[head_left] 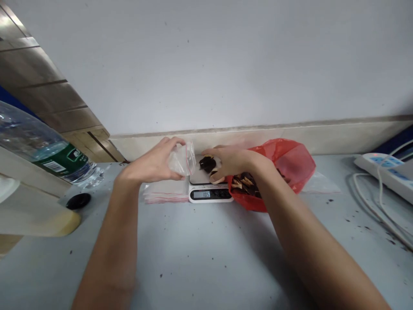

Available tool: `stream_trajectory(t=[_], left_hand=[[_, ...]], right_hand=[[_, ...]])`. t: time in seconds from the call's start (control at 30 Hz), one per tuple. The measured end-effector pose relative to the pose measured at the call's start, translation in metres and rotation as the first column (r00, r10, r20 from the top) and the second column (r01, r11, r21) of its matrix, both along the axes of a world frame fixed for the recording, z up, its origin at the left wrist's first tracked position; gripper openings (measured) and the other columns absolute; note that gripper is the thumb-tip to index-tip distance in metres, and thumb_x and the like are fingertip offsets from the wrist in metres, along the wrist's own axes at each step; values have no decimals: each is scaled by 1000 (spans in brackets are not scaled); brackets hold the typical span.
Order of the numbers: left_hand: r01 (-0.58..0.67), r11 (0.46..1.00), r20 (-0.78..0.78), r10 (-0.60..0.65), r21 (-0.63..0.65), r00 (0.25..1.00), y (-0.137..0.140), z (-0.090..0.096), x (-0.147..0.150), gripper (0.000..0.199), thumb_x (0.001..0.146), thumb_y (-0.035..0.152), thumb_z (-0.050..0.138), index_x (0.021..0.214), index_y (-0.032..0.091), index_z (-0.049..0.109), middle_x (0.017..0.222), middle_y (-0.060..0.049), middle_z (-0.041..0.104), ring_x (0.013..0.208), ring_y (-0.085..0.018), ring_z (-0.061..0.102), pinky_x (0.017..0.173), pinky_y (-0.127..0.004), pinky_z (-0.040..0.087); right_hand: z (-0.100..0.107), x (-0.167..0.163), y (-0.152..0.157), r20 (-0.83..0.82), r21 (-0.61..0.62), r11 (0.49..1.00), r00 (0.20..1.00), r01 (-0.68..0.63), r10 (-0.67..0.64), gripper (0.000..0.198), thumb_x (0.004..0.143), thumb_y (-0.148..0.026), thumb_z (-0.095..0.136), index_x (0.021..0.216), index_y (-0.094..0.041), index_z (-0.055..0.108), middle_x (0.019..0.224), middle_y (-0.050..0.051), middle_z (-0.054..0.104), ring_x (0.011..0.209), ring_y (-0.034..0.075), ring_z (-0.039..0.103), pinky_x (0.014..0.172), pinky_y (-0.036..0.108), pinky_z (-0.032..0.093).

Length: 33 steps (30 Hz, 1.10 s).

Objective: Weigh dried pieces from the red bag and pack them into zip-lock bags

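Dark dried pieces lie on the platform of the digital scale, at twelve o'clock from its lit display, whose digits look like 105; a decimal point is too small to make out. My right hand reaches in from the three o'clock side, thumb and fingers curved around these pieces; I cannot tell whether that grip has closed on any.

Taking the scale as the clock's centre, my left hand is at ten, its grip pinching a clear zip-lock bag between thumb and fingers, just beside the platform. Below it, at nine, a stack of zip-lock bags lies flat on the surface. At three, the red plastic bag stands open beside the scale, dried slices inside, my right forearm crossing over it. Farther out at three sits a white power strip with a cable; well away at nine, a black cap near a green-labelled bottle.
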<state>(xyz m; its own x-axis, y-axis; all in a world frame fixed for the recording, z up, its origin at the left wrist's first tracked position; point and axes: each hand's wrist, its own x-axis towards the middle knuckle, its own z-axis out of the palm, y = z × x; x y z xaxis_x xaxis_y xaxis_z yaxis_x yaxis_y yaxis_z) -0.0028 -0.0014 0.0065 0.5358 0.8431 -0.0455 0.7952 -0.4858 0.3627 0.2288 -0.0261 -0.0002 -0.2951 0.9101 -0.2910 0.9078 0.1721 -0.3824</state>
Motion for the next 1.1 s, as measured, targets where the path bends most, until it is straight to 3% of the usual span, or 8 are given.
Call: stream_trajectory(t=[0.17, 0.53, 0.7, 0.77, 0.93, 1.1], left_hand=[[-21, 993, -96, 10, -118, 995, -1, -5, 6, 81, 67, 48, 78, 140, 28, 51, 141, -11, 55, 119, -35, 63, 103, -46, 52], [-39, 983, -134, 14, -181, 991, -2, -5, 11, 88, 64, 49, 74, 145, 24, 50, 140, -14, 59, 128, -37, 61, 102, -42, 50], [-31, 980, -155, 1, -195, 988, -2, -5, 11, 89, 65, 48, 75, 148, 24, 50, 143, -14, 61, 129, -36, 61, 104, -41, 50], [-29, 979, -168, -5, -204, 986, -1, -6, 12, 89, 67, 46, 75, 149, 24, 49, 144, -14, 62, 129, -35, 62, 104, -40, 50], [-27, 976, -182, -13, -215, 983, -1, -7, 12, 88, 68, 47, 76, 149, 27, 49, 145, -12, 63, 127, -34, 63, 101, -39, 51], [-50, 967, -206, -2, -248, 979, -1, -7, 12, 91, 66, 48, 77, 150, 25, 49, 147, -13, 63, 132, -36, 61, 106, -41, 49]], right_hand=[[-6, -3, 4, -9, -40, 999, 999, -36, 36, 73, 78, -24, 78, 149, -34, 63, 136, 8, 75, 114, 32, 74, 80, 35, 58], [-10, -2, 6, -157, -44, 999, 988, -2, -5, 58, 70, -13, 76, 125, -30, 72, 100, 2, 79, 80, 22, 72, 65, 30, 52], [-14, 1, 11, -272, -81, 990, 953, 118, -136, 43, 65, -11, 81, 104, -26, 73, 109, 1, 77, 83, 20, 71, 66, 27, 53], [-15, 1, 12, -312, -118, 979, 930, 167, -196, 37, 65, -10, 81, 98, -25, 72, 102, 1, 77, 79, 18, 69, 64, 26, 53], [-15, -2, 11, -362, -195, 960, 895, 199, -259, 25, 75, -9, 74, 95, -22, 69, 78, -3, 70, 62, 12, 63, 58, 23, 53], [-13, 6, 12, -422, -239, 945, 853, 222, -307, 22, 79, -10, 75, 98, -20, 71, 90, 2, 78, 76, 15, 72, 70, 25, 59]])
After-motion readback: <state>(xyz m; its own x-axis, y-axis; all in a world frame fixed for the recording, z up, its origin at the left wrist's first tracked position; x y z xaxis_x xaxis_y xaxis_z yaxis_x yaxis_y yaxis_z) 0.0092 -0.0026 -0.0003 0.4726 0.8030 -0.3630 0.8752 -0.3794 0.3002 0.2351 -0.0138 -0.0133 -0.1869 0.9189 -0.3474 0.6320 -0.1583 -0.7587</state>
